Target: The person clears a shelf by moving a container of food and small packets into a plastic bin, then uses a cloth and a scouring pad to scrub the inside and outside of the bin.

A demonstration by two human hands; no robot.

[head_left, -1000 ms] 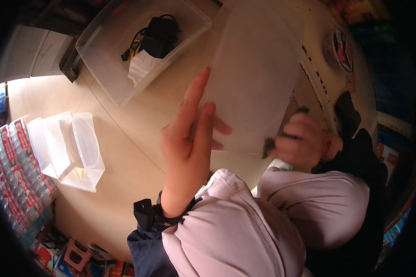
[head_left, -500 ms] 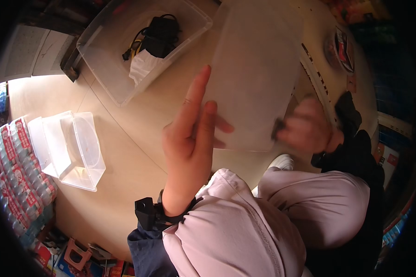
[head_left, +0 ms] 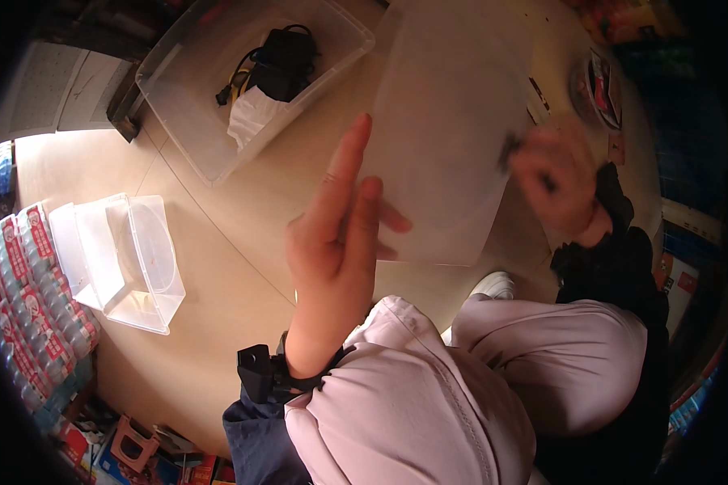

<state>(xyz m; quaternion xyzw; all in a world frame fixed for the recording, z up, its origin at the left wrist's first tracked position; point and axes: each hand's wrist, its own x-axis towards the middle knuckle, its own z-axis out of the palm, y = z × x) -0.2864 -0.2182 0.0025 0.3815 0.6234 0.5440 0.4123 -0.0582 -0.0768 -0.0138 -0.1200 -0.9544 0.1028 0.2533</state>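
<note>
A large frosted plastic panel (head_left: 449,137) stands tilted in front of me; it could be a sheet or one side of a bin. My left hand (head_left: 332,234) grips its left edge, with the index finger stretched along it and other fingertips showing behind the plastic. Close to the panel's right edge is my right hand (head_left: 554,174), smeared by motion, its fingers closed around a small dark object (head_left: 510,152) that I cannot make out.
An open clear bin (head_left: 182,121) holds a black adapter with cables (head_left: 283,65) and white paper. Smaller clear containers (head_left: 129,259) sit on the tiled floor beside stacked bottle packs (head_left: 32,299). A round tub (head_left: 597,89) stands at the upper right.
My right hand has moved up along the panel's right side with the small dark object. The left hand and the panel have stayed almost in place.
</note>
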